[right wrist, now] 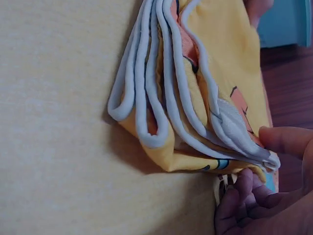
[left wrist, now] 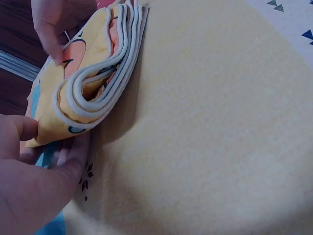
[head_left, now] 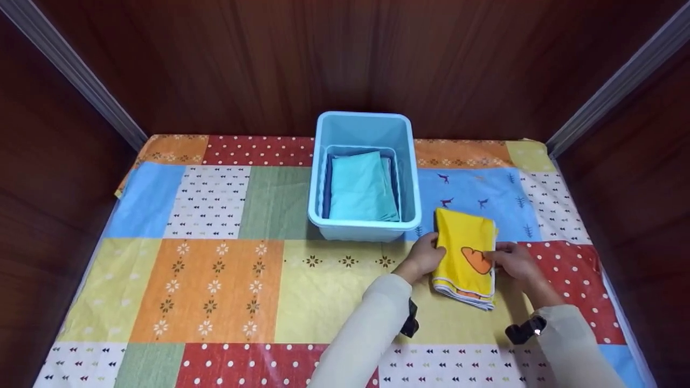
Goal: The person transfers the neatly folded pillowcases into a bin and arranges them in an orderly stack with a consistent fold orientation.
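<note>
A folded yellow cloth (head_left: pixel 464 237) with an orange carrot print and white edging lies to the right of the bin. My left hand (head_left: pixel 427 254) grips its left side, thumb on top and fingers underneath, as the left wrist view shows. The right hand (head_left: pixel 515 261) pinches the opposite side, thumb over the top layer and curled fingers below in the right wrist view. Several stacked layers with white piping (right wrist: pixel 161 98) show along the near edge. A light blue plastic bin (head_left: pixel 323 222) holds a folded turquoise cloth (head_left: pixel 358 186) over darker blue fabric.
A patchwork-patterned cover (head_left: pixel 215 291) spreads over the table. Dark wood-look panels (head_left: pixel 356 59) rise at the back and both sides, with metal corner strips (head_left: pixel 620 81). The bin stands near the back panel, left of the hands. Black wrist devices (head_left: pixel 525 330) are on both sleeves.
</note>
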`<action>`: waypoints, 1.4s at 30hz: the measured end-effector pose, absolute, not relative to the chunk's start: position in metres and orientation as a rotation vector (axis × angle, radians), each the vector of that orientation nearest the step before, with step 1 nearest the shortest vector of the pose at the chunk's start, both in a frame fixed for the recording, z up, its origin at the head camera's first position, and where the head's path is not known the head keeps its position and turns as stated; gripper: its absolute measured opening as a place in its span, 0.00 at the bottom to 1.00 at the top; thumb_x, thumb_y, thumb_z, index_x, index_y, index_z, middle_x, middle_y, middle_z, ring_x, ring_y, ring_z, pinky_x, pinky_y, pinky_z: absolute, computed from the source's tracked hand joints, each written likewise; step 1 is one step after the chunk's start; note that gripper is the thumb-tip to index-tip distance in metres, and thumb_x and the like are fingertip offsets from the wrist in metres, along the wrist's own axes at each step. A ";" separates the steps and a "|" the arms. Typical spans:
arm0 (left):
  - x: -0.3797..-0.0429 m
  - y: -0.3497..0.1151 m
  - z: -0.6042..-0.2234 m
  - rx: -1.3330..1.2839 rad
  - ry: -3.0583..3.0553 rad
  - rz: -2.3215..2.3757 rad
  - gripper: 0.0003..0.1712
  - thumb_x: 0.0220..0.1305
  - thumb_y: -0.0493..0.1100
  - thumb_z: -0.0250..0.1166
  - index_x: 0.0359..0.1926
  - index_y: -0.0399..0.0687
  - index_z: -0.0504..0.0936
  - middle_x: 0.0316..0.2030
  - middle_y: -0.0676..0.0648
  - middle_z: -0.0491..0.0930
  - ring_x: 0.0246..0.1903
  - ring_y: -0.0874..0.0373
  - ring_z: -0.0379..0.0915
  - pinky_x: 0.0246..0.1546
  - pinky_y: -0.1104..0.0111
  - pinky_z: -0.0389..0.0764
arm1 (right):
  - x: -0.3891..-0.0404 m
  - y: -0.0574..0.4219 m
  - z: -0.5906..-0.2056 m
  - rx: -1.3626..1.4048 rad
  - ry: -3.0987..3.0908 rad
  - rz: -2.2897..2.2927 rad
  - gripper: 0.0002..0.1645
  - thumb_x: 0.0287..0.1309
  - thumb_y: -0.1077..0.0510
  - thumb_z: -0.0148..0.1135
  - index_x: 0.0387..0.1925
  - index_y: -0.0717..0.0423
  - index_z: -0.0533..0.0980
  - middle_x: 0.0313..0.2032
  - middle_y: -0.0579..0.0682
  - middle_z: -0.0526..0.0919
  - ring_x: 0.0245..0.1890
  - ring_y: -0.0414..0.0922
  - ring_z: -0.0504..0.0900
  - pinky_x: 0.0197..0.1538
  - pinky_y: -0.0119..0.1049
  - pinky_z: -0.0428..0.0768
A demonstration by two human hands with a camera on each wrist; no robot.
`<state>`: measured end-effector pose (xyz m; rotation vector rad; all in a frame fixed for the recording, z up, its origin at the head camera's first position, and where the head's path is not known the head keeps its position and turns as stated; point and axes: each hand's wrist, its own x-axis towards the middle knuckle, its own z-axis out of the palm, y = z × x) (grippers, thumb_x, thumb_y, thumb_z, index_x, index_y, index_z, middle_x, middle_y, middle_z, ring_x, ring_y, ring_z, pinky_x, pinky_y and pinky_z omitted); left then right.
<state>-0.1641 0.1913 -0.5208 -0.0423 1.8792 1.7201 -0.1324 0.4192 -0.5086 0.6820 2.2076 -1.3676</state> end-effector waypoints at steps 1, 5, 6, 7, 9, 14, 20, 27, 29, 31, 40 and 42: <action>-0.164 0.191 -0.521 -0.048 1.866 1.732 0.21 0.75 0.34 0.54 0.67 0.44 0.73 0.46 0.48 0.81 0.42 0.55 0.80 0.51 0.62 0.82 | -0.132 0.419 -0.508 0.681 2.206 -1.378 0.41 0.71 0.48 0.60 0.73 0.67 0.57 0.54 0.55 0.74 0.44 0.45 0.76 0.46 0.31 0.78; -0.164 0.192 -0.525 -0.035 1.901 1.753 0.29 0.68 0.24 0.52 0.66 0.50 0.73 0.49 0.49 0.78 0.43 0.56 0.78 0.50 0.62 0.81 | -0.130 0.419 -0.508 0.662 2.205 -1.473 0.34 0.70 0.56 0.61 0.68 0.68 0.59 0.51 0.53 0.72 0.42 0.42 0.75 0.44 0.31 0.79; -0.164 0.193 -0.526 -0.026 1.924 1.750 0.31 0.66 0.22 0.52 0.64 0.52 0.74 0.49 0.49 0.78 0.43 0.57 0.77 0.49 0.63 0.81 | -0.129 0.420 -0.509 0.638 2.207 -1.505 0.32 0.70 0.58 0.60 0.66 0.68 0.59 0.49 0.52 0.71 0.41 0.42 0.75 0.44 0.31 0.79; -0.164 0.193 -0.527 -0.014 1.947 1.745 0.34 0.64 0.19 0.50 0.63 0.53 0.74 0.49 0.49 0.78 0.42 0.57 0.76 0.47 0.64 0.81 | -0.128 0.421 -0.509 0.615 2.211 -1.538 0.30 0.70 0.59 0.60 0.65 0.67 0.60 0.47 0.50 0.71 0.40 0.41 0.75 0.43 0.30 0.79; -0.164 0.193 -0.529 0.006 1.982 1.726 0.37 0.62 0.18 0.48 0.63 0.56 0.72 0.49 0.49 0.78 0.41 0.58 0.76 0.45 0.65 0.80 | -0.125 0.422 -0.512 0.576 2.204 -1.626 0.25 0.71 0.60 0.59 0.62 0.62 0.61 0.44 0.46 0.70 0.39 0.39 0.74 0.42 0.30 0.77; -0.164 0.194 -0.529 0.051 1.994 1.709 0.34 0.71 0.25 0.49 0.70 0.61 0.66 0.60 0.50 0.74 0.44 0.59 0.75 0.53 0.66 0.77 | -0.120 0.420 -0.520 0.484 2.279 -1.790 0.19 0.77 0.54 0.53 0.61 0.48 0.58 0.45 0.45 0.71 0.38 0.38 0.75 0.37 0.29 0.76; -0.163 0.196 -0.530 0.182 2.005 1.704 0.43 0.72 0.37 0.61 0.80 0.64 0.53 0.72 0.53 0.65 0.53 0.63 0.72 0.67 0.68 0.67 | -0.116 0.404 -0.529 0.367 2.462 -1.720 0.40 0.75 0.44 0.54 0.73 0.47 0.43 0.69 0.59 0.63 0.56 0.42 0.74 0.49 0.20 0.76; -0.160 0.194 -0.530 0.321 2.085 1.620 0.64 0.64 0.31 0.68 0.82 0.61 0.32 0.82 0.54 0.40 0.74 0.62 0.53 0.73 0.72 0.55 | -0.114 0.398 -0.539 0.260 2.559 -1.636 0.64 0.67 0.48 0.66 0.80 0.34 0.26 0.81 0.52 0.38 0.78 0.57 0.47 0.74 0.38 0.61; -0.159 0.193 -0.530 0.314 2.125 1.555 0.65 0.62 0.32 0.70 0.82 0.60 0.32 0.82 0.51 0.38 0.77 0.59 0.45 0.73 0.71 0.53 | -0.113 0.399 -0.541 0.222 2.560 -1.624 0.65 0.67 0.51 0.67 0.80 0.32 0.26 0.82 0.51 0.34 0.78 0.59 0.44 0.76 0.51 0.56; -0.159 0.193 -0.530 0.302 2.149 1.511 0.64 0.61 0.33 0.71 0.83 0.59 0.36 0.82 0.48 0.38 0.79 0.56 0.41 0.74 0.70 0.54 | -0.112 0.401 -0.542 0.185 2.560 -1.592 0.63 0.66 0.53 0.67 0.81 0.33 0.30 0.81 0.53 0.31 0.78 0.61 0.40 0.76 0.61 0.50; -0.160 0.193 -0.534 0.318 2.144 1.469 0.58 0.61 0.31 0.70 0.82 0.51 0.44 0.82 0.49 0.32 0.79 0.57 0.34 0.74 0.70 0.53 | -0.110 0.404 -0.545 0.041 2.471 -1.552 0.51 0.64 0.65 0.66 0.81 0.52 0.51 0.79 0.57 0.22 0.77 0.63 0.30 0.74 0.68 0.41; -0.159 0.193 -0.535 0.324 2.143 1.463 0.57 0.61 0.31 0.70 0.82 0.50 0.45 0.82 0.50 0.32 0.79 0.57 0.34 0.74 0.70 0.54 | -0.109 0.404 -0.546 0.031 2.470 -1.556 0.49 0.63 0.66 0.66 0.80 0.54 0.53 0.79 0.56 0.22 0.77 0.62 0.31 0.74 0.66 0.42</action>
